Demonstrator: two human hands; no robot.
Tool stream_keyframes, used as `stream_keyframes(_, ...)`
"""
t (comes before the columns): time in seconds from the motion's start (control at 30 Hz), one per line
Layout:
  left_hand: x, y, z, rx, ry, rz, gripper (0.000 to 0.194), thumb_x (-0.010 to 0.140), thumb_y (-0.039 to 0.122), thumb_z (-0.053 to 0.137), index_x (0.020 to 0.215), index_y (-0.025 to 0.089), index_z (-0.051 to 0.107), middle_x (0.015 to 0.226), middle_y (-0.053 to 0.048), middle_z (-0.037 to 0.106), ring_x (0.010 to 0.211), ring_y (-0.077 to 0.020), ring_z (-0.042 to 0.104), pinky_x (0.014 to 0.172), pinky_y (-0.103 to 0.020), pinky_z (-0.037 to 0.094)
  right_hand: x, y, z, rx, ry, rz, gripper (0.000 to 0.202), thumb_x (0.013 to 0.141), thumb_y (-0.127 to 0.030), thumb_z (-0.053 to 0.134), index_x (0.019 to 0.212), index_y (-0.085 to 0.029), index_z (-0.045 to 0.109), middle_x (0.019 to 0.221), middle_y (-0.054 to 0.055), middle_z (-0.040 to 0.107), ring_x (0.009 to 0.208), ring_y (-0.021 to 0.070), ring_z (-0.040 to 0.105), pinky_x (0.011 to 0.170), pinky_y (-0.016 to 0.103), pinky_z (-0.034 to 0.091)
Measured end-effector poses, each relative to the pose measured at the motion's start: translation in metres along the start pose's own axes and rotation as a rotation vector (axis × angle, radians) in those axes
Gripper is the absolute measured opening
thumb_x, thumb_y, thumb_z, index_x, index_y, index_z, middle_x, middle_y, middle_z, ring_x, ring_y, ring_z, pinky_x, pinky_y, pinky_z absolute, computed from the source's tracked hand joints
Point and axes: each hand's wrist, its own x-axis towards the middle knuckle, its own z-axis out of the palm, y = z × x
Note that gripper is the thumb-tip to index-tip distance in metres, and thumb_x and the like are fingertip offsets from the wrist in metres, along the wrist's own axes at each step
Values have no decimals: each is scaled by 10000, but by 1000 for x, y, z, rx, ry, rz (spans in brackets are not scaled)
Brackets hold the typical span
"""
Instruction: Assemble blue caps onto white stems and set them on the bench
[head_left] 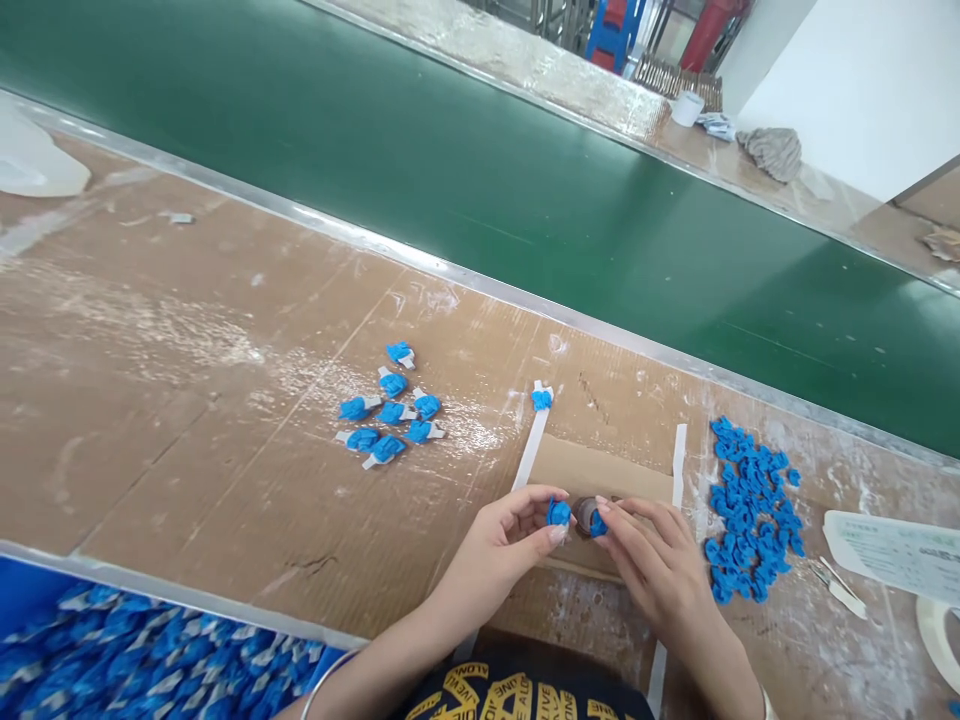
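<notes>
Where the right hand [660,560] grips, its blue piece [597,523] is partly hidden.

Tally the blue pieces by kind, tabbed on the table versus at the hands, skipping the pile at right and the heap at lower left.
Tabbed blue pieces on the table: 9
Blue pieces at the left hand and right hand: 2
Total: 11

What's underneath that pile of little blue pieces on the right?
Around the small, crumpled-looking bright-blue pieces, and through gaps among them, the flat brown, white-smudged cardboard-like work surface shows. Whatever lies directly beneath them is covered.
</notes>
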Motion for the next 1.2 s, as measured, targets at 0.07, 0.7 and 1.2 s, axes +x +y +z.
stream_keyframes(0.07, -1, 2, 1, -14, 9, 2, 341, 754, 360, 805, 1040, 200, 711, 937, -36, 740, 911, -199, 637, 877, -333, 487, 1, -3, -1, 110, 49, 46, 377, 1039, -133, 525, 1397, -248, 547, 1154, 72, 708, 988, 246, 642, 826, 391, 538)
stream_keyframes(0.7, -11, -1, 29, -389, -128, -47, 364, 712, 298, 914, 979, 203, 685, 964, -17, 737, 882, -120, 645, 789, -217, 490, -1, -32, 7, 651, 288, 288, 206, 999, -183, 639, 1151, -300, 716, 1139, 48, 721, 1021, 234, 683, 819, 374, 610)
stream_keyframes(1.2, -9, 23, 25, -35, -122, -1, 278, 730, 323, 852, 869, 188, 653, 763, 9, 692, 697, -124, 621, 663, -227, 483, -45, -28, -19, 141, 107, 156, 361, 1029, -147, 479, 1388, -171, 515, 1363, 117, 589, 1299, 277, 502, 1011, 422, 468)
